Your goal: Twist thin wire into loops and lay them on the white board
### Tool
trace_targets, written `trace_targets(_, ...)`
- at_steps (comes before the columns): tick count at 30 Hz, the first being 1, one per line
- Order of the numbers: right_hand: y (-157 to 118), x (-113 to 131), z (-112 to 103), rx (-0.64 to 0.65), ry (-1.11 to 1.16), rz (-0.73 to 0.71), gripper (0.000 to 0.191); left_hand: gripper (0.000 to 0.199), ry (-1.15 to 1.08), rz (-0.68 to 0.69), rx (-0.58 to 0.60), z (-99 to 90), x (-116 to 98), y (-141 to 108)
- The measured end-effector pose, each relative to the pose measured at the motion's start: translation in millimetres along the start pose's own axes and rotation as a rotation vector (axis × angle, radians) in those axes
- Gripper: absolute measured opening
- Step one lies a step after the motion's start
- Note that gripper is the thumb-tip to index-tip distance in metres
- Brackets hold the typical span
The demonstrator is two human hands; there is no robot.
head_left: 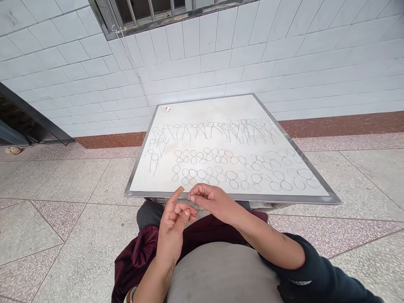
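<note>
My left hand (173, 223) is raised in front of the table's near edge, its thumb and a finger pinched together. Its index finger points up, with tan tape round the tip. Between my hands shows a small curve of a thin dark strand (198, 208), wire or thread; I cannot tell which. My right hand (213, 202) pinches at the other side of this strand, just above the left fingertips. On the white tabletop (202, 107) lie rows of similar strands: figure-eight loops (234, 180) nearer me and loops with two long tails (206, 128) farther back.
A metal rim (274, 198) borders the tabletop. A small red-and-white object (168, 109) lies at its far left corner. Behind stands a white tiled wall (214, 63) with a barred window (151, 10). My knees, under dark red cloth (145, 248), are close to the near edge.
</note>
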State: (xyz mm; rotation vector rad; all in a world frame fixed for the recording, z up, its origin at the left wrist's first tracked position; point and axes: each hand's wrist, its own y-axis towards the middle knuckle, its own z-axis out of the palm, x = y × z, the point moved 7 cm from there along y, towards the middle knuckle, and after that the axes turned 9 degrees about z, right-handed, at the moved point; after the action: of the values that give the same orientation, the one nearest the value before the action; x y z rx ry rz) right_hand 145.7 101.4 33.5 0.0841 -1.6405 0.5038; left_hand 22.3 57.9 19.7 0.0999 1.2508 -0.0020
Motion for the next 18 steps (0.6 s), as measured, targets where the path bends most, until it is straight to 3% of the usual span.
trace_targets(8,2,2,-12,-0.122,0.307,-0.026,0.022,0.056,-0.298,0.001,-0.177,-22.0,7,-15)
trace_targets(14,4,2,-11,-0.174,0.411,-0.042,0.025,0.053,-0.220,0.032,-0.217,-37.0,15,-32)
trace_targets(18,4,2,-15,-0.181,0.329,-0.074,0.023,0.049,-0.140,0.022,-0.195,-43.8,23,-40)
